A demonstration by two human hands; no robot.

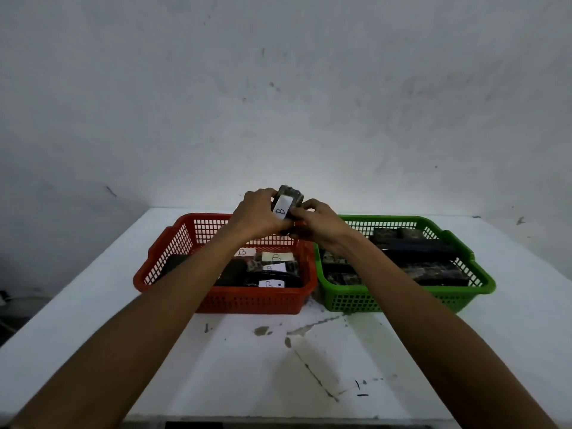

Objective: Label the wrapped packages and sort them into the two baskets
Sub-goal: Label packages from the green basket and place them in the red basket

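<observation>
Both my hands, left (258, 216) and right (315, 222), grip the B-labelled package (286, 202) upright above the red basket's (247, 300) far rim.

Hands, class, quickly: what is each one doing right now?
Left hand: closed on the B-labelled wrapped package.
Right hand: closed on the same package.

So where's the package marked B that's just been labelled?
The package marked B is held up between the left hand and right hand, near the middle of the view, above the gap between the red basket and green basket.
</observation>
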